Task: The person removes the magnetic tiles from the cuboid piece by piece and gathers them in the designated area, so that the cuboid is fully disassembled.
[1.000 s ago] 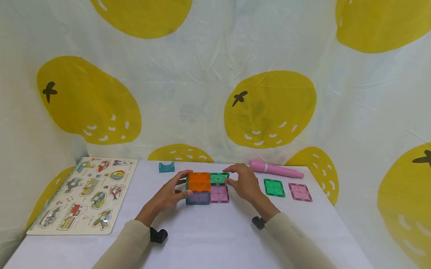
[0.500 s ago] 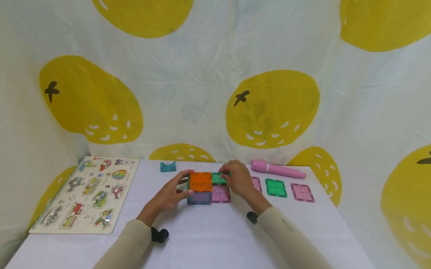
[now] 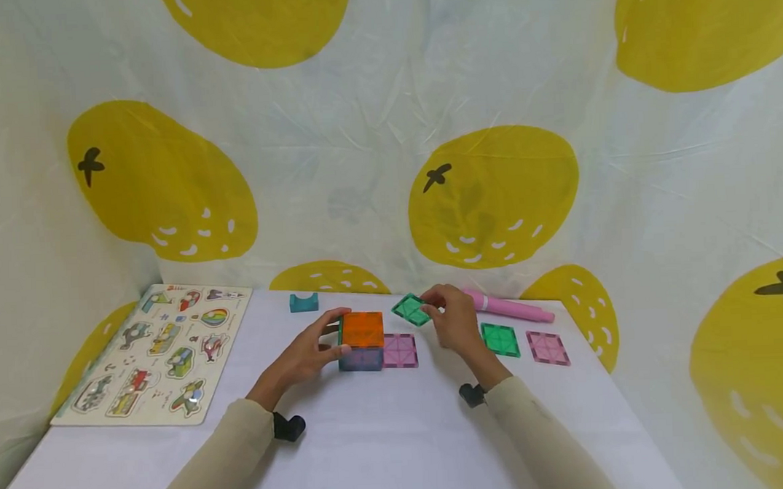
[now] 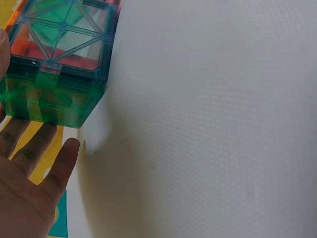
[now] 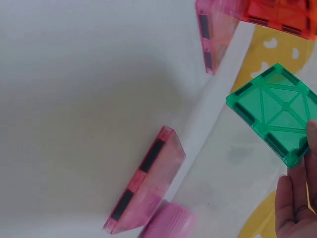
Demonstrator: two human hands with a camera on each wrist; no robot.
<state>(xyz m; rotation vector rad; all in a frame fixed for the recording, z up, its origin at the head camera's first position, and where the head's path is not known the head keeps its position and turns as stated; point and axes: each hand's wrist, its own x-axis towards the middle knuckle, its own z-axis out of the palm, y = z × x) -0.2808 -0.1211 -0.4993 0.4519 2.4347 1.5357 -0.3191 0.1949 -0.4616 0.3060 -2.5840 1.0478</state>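
My left hand [image 3: 307, 348] grips a box of see-through magnetic tiles [image 3: 361, 332], thumb at its front and fingers at the far side. Its top is orange and its front blue; a green side [image 4: 54, 101] shows in the left wrist view. With my right hand [image 3: 454, 320] I pinch a green magnetic tile [image 3: 411, 310] by one corner. That tile is tilted, turned corner-on, and apart from the box. A pink tile [image 3: 400, 351] lies right beside the box. In the right wrist view another pink tile [image 5: 148, 183] appears, hidden behind my right hand in the head view.
A green tile [image 3: 500, 340] and a pink tile [image 3: 548, 348] lie to the right. Behind them is a pink pen-like stick [image 3: 515, 310]. A teal arched block [image 3: 303, 302] sits at the back, and a picture puzzle board [image 3: 153, 353] covers the left side.
The green tile was up against the box's right side. My right hand has closed on it and drawn it away, turning it cornerwise. The left hand keeps its hold on the box.
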